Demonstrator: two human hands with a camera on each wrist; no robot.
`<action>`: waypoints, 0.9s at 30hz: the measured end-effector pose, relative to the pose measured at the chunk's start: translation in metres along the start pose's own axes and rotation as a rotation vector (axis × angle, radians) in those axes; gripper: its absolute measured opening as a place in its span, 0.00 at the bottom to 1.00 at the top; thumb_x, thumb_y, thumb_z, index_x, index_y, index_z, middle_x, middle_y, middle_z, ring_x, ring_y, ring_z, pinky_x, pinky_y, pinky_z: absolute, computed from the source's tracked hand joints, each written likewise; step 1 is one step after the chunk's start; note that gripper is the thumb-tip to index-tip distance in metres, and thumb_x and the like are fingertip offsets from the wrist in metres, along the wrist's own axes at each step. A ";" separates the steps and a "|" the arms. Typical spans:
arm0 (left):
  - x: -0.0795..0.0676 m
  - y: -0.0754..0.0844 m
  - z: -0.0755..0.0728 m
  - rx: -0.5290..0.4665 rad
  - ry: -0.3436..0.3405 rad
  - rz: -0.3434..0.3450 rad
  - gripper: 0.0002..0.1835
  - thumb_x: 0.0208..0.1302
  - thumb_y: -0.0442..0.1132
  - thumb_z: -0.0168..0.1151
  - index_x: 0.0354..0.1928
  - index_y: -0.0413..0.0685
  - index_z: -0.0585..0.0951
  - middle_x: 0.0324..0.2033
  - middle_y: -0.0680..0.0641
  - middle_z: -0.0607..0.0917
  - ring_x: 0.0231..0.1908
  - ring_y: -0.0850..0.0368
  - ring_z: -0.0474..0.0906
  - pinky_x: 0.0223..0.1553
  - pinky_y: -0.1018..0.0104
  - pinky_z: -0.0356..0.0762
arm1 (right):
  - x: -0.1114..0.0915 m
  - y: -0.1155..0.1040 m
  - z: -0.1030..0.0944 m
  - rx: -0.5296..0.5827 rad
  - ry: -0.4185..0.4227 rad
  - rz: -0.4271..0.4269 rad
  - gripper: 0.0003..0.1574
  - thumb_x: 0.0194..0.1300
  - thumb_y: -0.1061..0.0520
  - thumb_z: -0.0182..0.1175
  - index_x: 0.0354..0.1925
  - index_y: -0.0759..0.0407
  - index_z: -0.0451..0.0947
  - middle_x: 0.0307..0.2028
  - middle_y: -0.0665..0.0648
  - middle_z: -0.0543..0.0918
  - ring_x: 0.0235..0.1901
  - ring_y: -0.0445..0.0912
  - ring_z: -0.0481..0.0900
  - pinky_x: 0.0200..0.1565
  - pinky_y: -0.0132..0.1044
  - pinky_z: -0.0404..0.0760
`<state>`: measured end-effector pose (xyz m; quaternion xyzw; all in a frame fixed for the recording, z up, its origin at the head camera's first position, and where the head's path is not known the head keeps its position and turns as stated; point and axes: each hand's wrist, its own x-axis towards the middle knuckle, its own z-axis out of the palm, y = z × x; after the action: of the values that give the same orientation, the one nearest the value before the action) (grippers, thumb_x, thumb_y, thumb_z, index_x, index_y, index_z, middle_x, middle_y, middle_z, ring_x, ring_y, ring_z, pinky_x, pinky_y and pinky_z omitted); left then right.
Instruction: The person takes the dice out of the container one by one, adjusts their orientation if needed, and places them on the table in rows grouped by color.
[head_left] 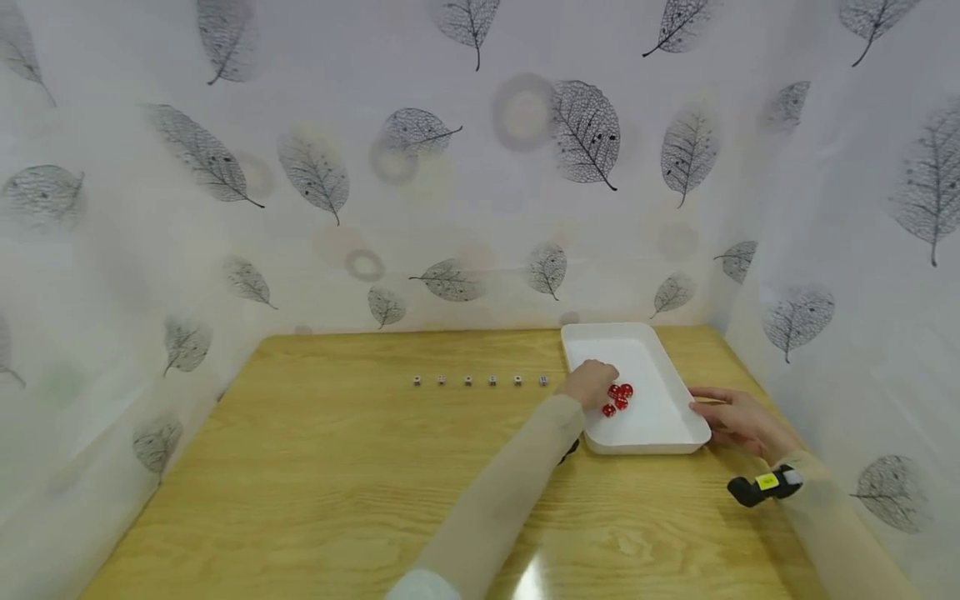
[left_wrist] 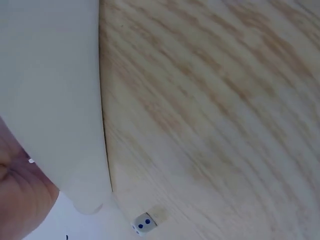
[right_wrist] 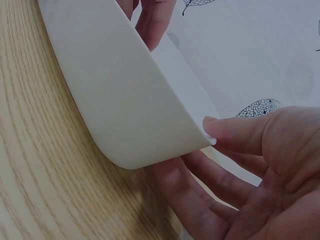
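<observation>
A white tray (head_left: 652,429) sits at the right of the table, with several red dice (head_left: 622,403) inside near its left wall. My left hand (head_left: 591,385) reaches over that wall into the tray, next to the dice. Its fingers point down in the right wrist view, but the tips are hidden, so I cannot tell if a die is between them. My right hand (head_left: 738,421) grips the tray's right side, thumb (right_wrist: 232,134) on the rim and fingers beneath it. Left of the tray, several white dice (head_left: 468,380) stand in a spaced row.
The wooden table (head_left: 337,483) stretches to the left and front of the tray. A pale curtain (head_left: 480,208) with leaf prints surrounds the table at the back and sides. One white die (left_wrist: 144,223) lies close to the tray's left wall.
</observation>
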<state>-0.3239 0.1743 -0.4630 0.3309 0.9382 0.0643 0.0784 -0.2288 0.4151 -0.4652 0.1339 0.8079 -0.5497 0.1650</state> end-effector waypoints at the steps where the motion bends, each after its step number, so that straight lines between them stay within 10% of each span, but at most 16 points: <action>1: 0.000 0.000 0.000 -0.013 0.003 0.000 0.21 0.66 0.36 0.64 0.60 0.57 0.78 0.54 0.58 0.83 0.53 0.65 0.78 0.58 0.75 0.73 | 0.000 0.001 0.000 0.006 -0.003 -0.001 0.46 0.72 0.49 0.56 0.75 0.67 0.47 0.50 0.55 0.80 0.40 0.41 0.82 0.42 0.38 0.84; 10: -0.002 0.002 0.003 0.002 0.081 0.014 0.06 0.65 0.35 0.64 0.42 0.53 0.84 0.33 0.57 0.85 0.32 0.67 0.76 0.34 0.78 0.73 | 0.001 0.002 0.000 0.030 -0.010 -0.027 0.46 0.72 0.51 0.55 0.74 0.70 0.46 0.41 0.45 0.83 0.37 0.40 0.83 0.40 0.39 0.84; 18: -0.006 -0.005 0.003 -0.041 0.176 0.001 0.12 0.67 0.34 0.60 0.49 0.53 0.85 0.45 0.56 0.86 0.46 0.65 0.81 0.49 0.76 0.77 | 0.002 0.000 0.001 0.006 -0.022 -0.023 0.46 0.73 0.50 0.54 0.75 0.70 0.45 0.44 0.48 0.82 0.39 0.40 0.83 0.41 0.40 0.84; 27: -0.020 -0.014 -0.001 -0.139 0.293 0.066 0.11 0.63 0.39 0.63 0.46 0.51 0.86 0.40 0.55 0.83 0.39 0.66 0.77 0.42 0.78 0.76 | 0.003 0.004 -0.001 0.042 -0.034 -0.016 0.47 0.73 0.50 0.55 0.75 0.70 0.44 0.40 0.44 0.82 0.38 0.40 0.83 0.41 0.40 0.84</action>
<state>-0.3168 0.1508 -0.4621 0.3425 0.9215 0.1792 -0.0389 -0.2301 0.4175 -0.4693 0.1216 0.7943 -0.5700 0.1712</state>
